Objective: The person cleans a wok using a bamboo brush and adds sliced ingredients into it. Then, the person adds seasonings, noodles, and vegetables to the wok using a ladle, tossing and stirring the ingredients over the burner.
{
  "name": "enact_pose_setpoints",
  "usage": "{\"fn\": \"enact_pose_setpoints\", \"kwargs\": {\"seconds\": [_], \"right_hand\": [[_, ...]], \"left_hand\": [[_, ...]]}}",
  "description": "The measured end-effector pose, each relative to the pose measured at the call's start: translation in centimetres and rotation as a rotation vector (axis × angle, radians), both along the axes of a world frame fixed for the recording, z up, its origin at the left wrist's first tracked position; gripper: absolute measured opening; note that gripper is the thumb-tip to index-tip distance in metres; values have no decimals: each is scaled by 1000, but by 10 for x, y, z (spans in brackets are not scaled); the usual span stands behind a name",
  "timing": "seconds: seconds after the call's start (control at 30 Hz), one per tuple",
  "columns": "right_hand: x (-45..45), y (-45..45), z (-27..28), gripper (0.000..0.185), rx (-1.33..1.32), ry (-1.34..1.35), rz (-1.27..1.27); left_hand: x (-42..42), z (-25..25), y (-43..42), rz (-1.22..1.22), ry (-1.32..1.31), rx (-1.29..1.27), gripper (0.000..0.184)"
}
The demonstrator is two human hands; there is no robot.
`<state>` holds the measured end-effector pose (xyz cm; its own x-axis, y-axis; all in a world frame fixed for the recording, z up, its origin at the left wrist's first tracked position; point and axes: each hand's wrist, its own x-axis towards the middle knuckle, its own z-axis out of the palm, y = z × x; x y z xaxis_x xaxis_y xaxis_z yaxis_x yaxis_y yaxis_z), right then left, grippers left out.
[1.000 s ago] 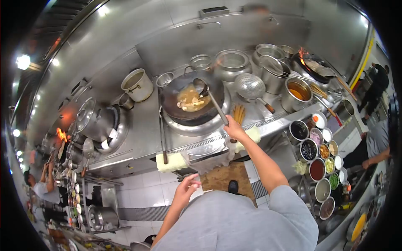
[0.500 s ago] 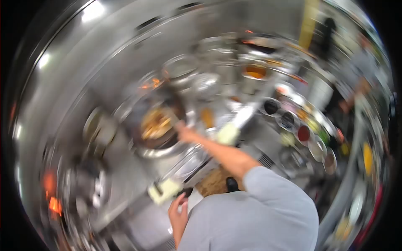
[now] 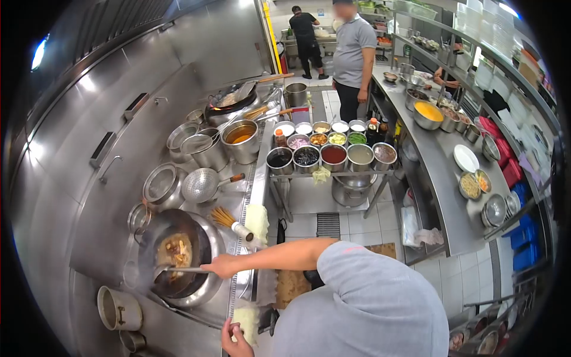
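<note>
My right hand (image 3: 223,266) is closed round the handle of a ladle (image 3: 187,269). The ladle reaches into a dark wok (image 3: 205,253) on the range, its bowl near the rim by the wall. Brownish food in sauce (image 3: 175,250) lies in the wok, and some steam rises. My left hand (image 3: 236,340) hangs low by the range's front edge, fingers partly bent and apart, with nothing seen in it. Close to it is a pale folded cloth (image 3: 245,321). Another pale cloth (image 3: 257,223) lies farther along the edge, beside a bamboo brush (image 3: 229,221).
Behind the wok stand a perforated skimmer (image 3: 201,185), a pot of orange liquid (image 3: 241,141) and a second wok (image 3: 232,101). A rack of sauce and ingredient tins (image 3: 333,156) is to the right. A person in grey (image 3: 352,53) stands beyond, near a long steel counter (image 3: 440,184).
The view has swung and sharpened, bringing the far aisle and other people into sight. My right hand still holds the ladle in the wok; my left hand stays low by the range edge.
</note>
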<state>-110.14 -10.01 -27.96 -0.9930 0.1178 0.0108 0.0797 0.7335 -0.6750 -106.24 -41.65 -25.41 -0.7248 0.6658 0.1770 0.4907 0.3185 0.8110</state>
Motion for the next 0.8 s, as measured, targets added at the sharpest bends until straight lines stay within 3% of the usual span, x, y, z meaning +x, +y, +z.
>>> {"fn": "enact_pose_setpoints", "kwargs": {"seconds": [0.07, 0.13, 0.2, 0.27, 0.3, 0.4, 0.47, 0.57, 0.63, 0.67, 0.73, 0.77, 0.8], "right_hand": [[29, -6, 23, 64, 187, -38, -74], [34, 18, 1, 65, 105, 65, -14], [48, 36, 27, 66, -71, -85, 59], [31, 49, -2, 69, -19, 37, 94], [8, 59, -47, 68, -37, 121, 93], [26, -2, 59, 65, -290, -272, -271], [1, 4, -20, 74, 0, -5, -318], [-22, 8, -34, 75, 128, -80, -390], [-30, 29, -1, 73, -728, -154, -330], [-34, 33, 10, 73, -717, -161, -327], [-39, 36, 27, 73, -456, -125, -324], [-46, 33, 33, 69, -118, -63, -356], [-54, 39, 19, 69, -110, -62, -344]], "left_hand": [[-2, 9, -8, 6, 3, 36, 26], [-3, 7, -7, 7, -42, 133, 26], [5, -4, -14, 41, -130, 319, 27], [17, 12, -7, 124, -191, 243, 25], [23, 26, -2, 76, -141, 207, 24], [27, 45, 0, -78, 34, 194, 24], [34, 48, 2, -54, 29, 218, 26], [43, 38, 2, -98, -69, 211, 27], [45, 36, -3, -94, -67, 213, 26], [46, 35, -5, -85, -66, 213, 26], [45, 33, -11, -42, -115, 242, 26], [45, 33, -12, -12, -147, 258, 26], [46, 32, -13, -1, -145, 266, 26]]}}
